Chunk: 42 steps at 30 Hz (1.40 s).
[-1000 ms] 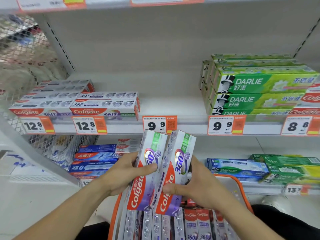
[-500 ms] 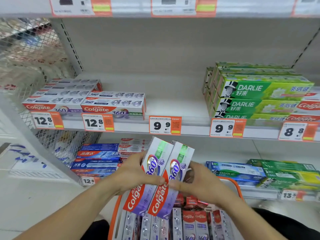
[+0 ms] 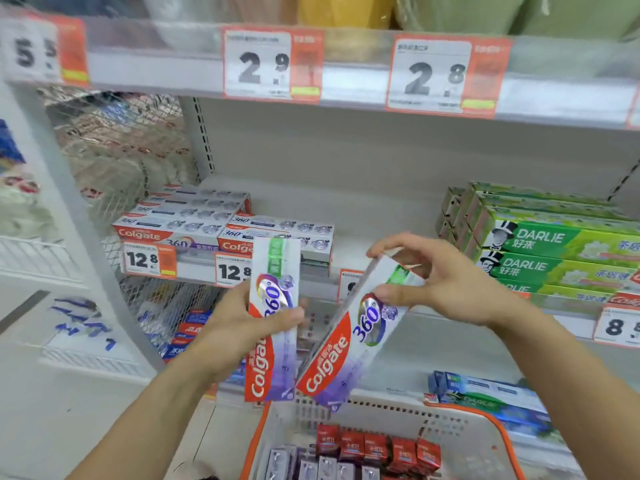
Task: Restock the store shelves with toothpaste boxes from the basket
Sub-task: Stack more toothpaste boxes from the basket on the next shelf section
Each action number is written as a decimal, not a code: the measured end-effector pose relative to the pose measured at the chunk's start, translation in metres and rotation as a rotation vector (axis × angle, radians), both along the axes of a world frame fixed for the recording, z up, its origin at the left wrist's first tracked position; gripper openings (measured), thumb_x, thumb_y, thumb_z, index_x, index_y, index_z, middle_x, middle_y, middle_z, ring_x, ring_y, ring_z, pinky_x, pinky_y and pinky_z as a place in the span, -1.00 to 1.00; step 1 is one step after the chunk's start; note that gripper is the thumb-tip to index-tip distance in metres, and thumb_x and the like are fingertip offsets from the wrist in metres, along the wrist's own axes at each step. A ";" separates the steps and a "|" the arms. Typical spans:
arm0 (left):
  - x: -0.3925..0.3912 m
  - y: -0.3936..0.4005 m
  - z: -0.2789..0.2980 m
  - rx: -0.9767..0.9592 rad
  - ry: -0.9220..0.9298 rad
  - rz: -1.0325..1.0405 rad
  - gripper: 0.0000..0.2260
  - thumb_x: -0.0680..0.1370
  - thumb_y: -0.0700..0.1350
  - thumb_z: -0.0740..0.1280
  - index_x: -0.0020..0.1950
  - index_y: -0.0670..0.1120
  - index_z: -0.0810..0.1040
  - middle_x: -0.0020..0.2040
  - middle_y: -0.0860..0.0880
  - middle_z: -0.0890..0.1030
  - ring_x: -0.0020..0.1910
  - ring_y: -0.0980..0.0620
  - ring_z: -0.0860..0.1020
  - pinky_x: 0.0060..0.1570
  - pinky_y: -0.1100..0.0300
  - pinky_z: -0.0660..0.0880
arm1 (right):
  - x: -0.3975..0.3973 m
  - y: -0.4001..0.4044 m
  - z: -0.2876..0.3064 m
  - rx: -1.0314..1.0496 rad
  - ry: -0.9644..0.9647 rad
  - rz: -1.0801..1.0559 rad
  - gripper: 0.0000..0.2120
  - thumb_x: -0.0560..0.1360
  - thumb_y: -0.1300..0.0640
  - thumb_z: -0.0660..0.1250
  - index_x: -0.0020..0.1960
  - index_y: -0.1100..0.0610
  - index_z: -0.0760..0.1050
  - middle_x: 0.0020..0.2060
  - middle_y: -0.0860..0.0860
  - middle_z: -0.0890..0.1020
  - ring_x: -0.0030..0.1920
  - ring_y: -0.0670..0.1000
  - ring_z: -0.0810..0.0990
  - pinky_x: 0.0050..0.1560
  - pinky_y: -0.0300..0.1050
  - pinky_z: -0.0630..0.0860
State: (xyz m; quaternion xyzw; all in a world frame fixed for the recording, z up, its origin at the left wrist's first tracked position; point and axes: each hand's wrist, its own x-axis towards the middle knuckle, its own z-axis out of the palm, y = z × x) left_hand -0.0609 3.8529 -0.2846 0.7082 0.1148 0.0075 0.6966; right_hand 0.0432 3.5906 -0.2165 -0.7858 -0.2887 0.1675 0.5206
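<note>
shelf (image 3: 363, 216): Colgate stack (image 3: 221, 220) left, Darlie stack (image 3: 547, 247) right | basket (image 3: 491, 427) below hands, boxes inside | left hand (image 3: 239, 337) grips upright box (image 3: 273, 306) | right hand (image 3: 446, 282) pinches tilted box (image 3: 353, 337), boxes apart

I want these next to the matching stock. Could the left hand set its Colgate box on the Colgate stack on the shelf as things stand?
Probably yes. The left hand holds its Colgate box directly in front of the Colgate stack, with nothing visible between them and open space above the stack.
</note>
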 end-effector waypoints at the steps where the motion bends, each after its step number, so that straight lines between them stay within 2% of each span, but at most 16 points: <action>1: 0.003 0.004 0.001 -0.060 -0.046 0.116 -0.45 0.18 0.02 0.69 0.08 -0.14 0.64 -0.09 -0.11 0.75 -0.11 -0.07 0.72 -0.04 0.05 0.64 | 0.005 -0.001 0.007 0.062 -0.013 -0.051 -0.56 0.28 0.19 0.55 0.13 0.11 0.55 -0.04 0.16 0.68 -0.14 -0.06 0.65 -0.24 -0.15 0.62; 4: 0.011 0.016 0.004 -0.268 -0.121 0.387 -0.75 0.40 -0.21 0.50 0.06 -0.15 0.60 -0.24 -0.01 0.73 -0.33 0.07 0.68 -0.27 0.16 0.63 | 0.023 0.002 0.013 0.308 0.004 -0.251 -0.51 0.23 0.19 0.55 0.11 0.16 0.50 -0.19 0.02 0.72 -0.23 -0.06 0.68 -0.28 -0.13 0.65; 5: 0.014 0.020 0.003 -0.317 -0.131 0.436 -0.76 0.44 -0.25 0.46 0.10 -0.17 0.59 -0.24 0.00 0.73 -0.34 0.08 0.67 -0.28 0.17 0.63 | 0.029 0.009 0.011 0.401 0.038 -0.308 -0.46 0.20 0.16 0.56 0.14 0.17 0.49 -0.21 -0.02 0.72 -0.24 -0.05 0.69 -0.26 -0.07 0.67; 7: 0.016 0.027 0.000 -0.375 -0.125 0.482 -0.69 0.50 -0.28 0.43 0.22 -0.24 0.53 -0.18 -0.04 0.71 -0.32 0.06 0.67 -0.31 0.16 0.62 | 0.045 0.027 0.007 0.552 0.113 -0.368 -0.40 0.17 0.12 0.58 0.15 0.17 0.47 -0.13 0.01 0.73 -0.16 0.02 0.72 -0.14 0.09 0.69; 9: 0.017 0.029 0.000 -0.387 -0.104 0.492 -0.62 0.52 -0.27 0.41 0.32 -0.27 0.46 -0.10 -0.12 0.68 -0.29 0.00 0.64 -0.33 0.13 0.57 | 0.063 0.051 0.002 0.627 0.155 -0.411 -0.49 0.23 0.18 0.59 0.09 0.11 0.44 -0.03 0.06 0.70 -0.06 0.09 0.71 -0.04 0.22 0.67; 11: 0.017 0.029 0.000 -0.389 -0.092 0.500 -0.61 0.52 -0.24 0.44 0.31 -0.25 0.44 -0.03 -0.19 0.66 -0.23 -0.06 0.64 -0.26 0.07 0.57 | 0.084 0.078 -0.001 0.588 0.121 -0.445 -0.57 0.33 0.26 0.59 0.04 0.05 0.42 -0.03 0.07 0.66 -0.03 0.11 0.68 -0.02 0.22 0.66; 14: 0.016 0.030 0.003 -0.364 -0.088 0.490 -0.63 0.48 -0.19 0.49 0.23 -0.25 0.48 0.02 -0.26 0.68 -0.21 -0.11 0.66 -0.09 -0.10 0.55 | 0.112 0.110 -0.005 0.440 0.024 -0.421 -0.56 0.30 0.21 0.64 0.00 -0.02 0.47 0.05 0.23 0.63 -0.04 0.15 0.66 -0.05 0.22 0.67; 19: 0.014 0.035 0.007 -0.407 -0.085 0.468 -0.66 0.47 -0.19 0.50 0.20 -0.22 0.53 -0.08 -0.18 0.72 -0.26 -0.06 0.68 -0.06 -0.07 0.57 | 0.140 0.127 -0.014 0.352 0.117 -0.337 -0.59 0.39 0.28 0.56 0.10 0.10 0.43 0.10 0.24 0.65 -0.12 0.13 0.71 -0.04 0.18 0.68; 24: 0.015 0.032 0.005 -0.440 -0.061 0.461 -0.70 0.49 -0.20 0.48 0.17 -0.21 0.55 -0.16 -0.12 0.73 -0.31 -0.02 0.68 -0.21 0.05 0.59 | 0.149 0.129 -0.026 0.290 0.164 -0.303 -0.58 0.40 0.32 0.54 0.13 0.13 0.42 0.04 0.18 0.65 -0.11 0.13 0.71 -0.06 0.13 0.69; 28: 0.015 0.024 0.005 -0.434 -0.048 0.428 -0.74 0.49 -0.21 0.48 0.15 -0.18 0.56 -0.15 -0.11 0.73 -0.30 -0.02 0.68 -0.30 0.10 0.59 | 0.152 0.130 -0.035 0.259 0.234 -0.261 -0.67 0.41 0.31 0.53 0.04 0.09 0.45 0.04 0.19 0.66 -0.09 0.12 0.71 -0.10 -0.01 0.67; 31: 0.015 0.019 0.006 -0.444 -0.041 0.413 -0.75 0.49 -0.22 0.48 0.14 -0.17 0.57 -0.14 -0.13 0.73 -0.31 -0.02 0.68 -0.35 0.13 0.60 | 0.155 0.130 -0.037 0.170 0.229 -0.214 -0.71 0.42 0.30 0.53 0.00 0.11 0.47 0.04 0.20 0.67 -0.03 0.15 0.69 -0.04 0.00 0.63; 33: 0.015 0.017 0.007 -0.442 -0.031 0.408 -0.74 0.48 -0.23 0.48 0.14 -0.19 0.55 -0.11 -0.15 0.73 -0.30 -0.04 0.69 -0.38 0.16 0.59 | 0.156 0.129 -0.036 0.112 0.219 -0.206 -0.72 0.42 0.28 0.54 0.03 0.12 0.50 0.02 0.13 0.69 -0.03 0.10 0.67 0.00 -0.04 0.58; 35: 0.015 0.014 0.008 -0.436 -0.026 0.402 -0.72 0.48 -0.24 0.49 0.15 -0.20 0.54 -0.10 -0.18 0.73 -0.29 -0.05 0.69 -0.39 0.18 0.58 | 0.156 0.128 -0.034 0.029 0.203 -0.188 -0.71 0.42 0.24 0.54 0.08 0.10 0.55 -0.01 0.05 0.69 -0.06 0.02 0.64 -0.05 -0.14 0.53; 38: 0.014 0.011 0.009 -0.418 -0.025 0.385 -0.72 0.47 -0.24 0.49 0.14 -0.20 0.54 -0.11 -0.18 0.73 -0.29 -0.05 0.70 -0.40 0.18 0.58 | 0.153 0.127 -0.034 -0.047 0.213 -0.130 -0.75 0.47 0.29 0.48 0.11 0.13 0.58 -0.02 0.04 0.69 -0.15 -0.06 0.64 -0.26 -0.30 0.52; 40: 0.014 0.010 0.009 -0.395 -0.022 0.368 -0.73 0.47 -0.23 0.49 0.13 -0.20 0.53 -0.12 -0.16 0.73 -0.28 -0.05 0.70 -0.38 0.17 0.58 | 0.151 0.126 -0.034 -0.062 0.222 -0.109 -0.78 0.49 0.29 0.46 0.12 0.15 0.59 0.01 0.07 0.70 -0.10 -0.02 0.65 -0.25 -0.30 0.54; 42: 0.015 0.010 0.009 -0.368 -0.015 0.349 -0.72 0.47 -0.22 0.50 0.13 -0.18 0.55 -0.13 -0.14 0.74 -0.26 -0.07 0.71 -0.34 0.14 0.58 | 0.149 0.125 -0.030 -0.106 0.131 -0.132 -0.76 0.49 0.26 0.47 0.15 0.13 0.60 0.06 0.03 0.69 0.00 0.00 0.64 -0.16 -0.29 0.53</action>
